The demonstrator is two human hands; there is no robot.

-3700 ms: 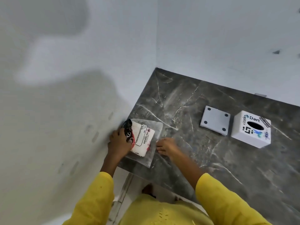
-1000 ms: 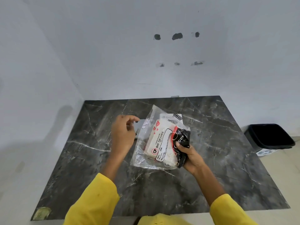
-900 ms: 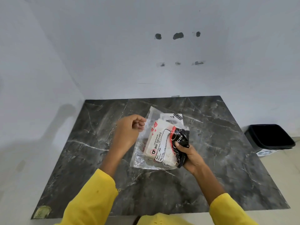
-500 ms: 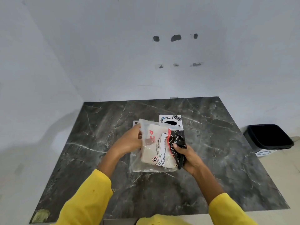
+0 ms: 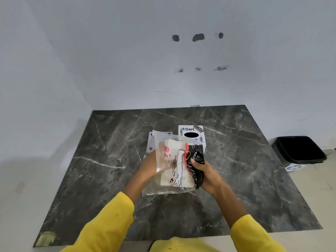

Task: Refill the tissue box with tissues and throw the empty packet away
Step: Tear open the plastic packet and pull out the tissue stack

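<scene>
While right hand grips tissue packet, left hand inside

Since one second ago: left hand, formerly raised beside the tissue packet, now slipped inside its clear wrapper.

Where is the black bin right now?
The black plastic bin stands on the floor at the head view's right edge, just beyond the dark marble table.

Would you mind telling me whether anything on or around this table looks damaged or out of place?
The tissue box has a detached white panel lying flat beside it. The wall behind shows dark holes and chipped patches, and the table's near left corner looks worn.
</scene>
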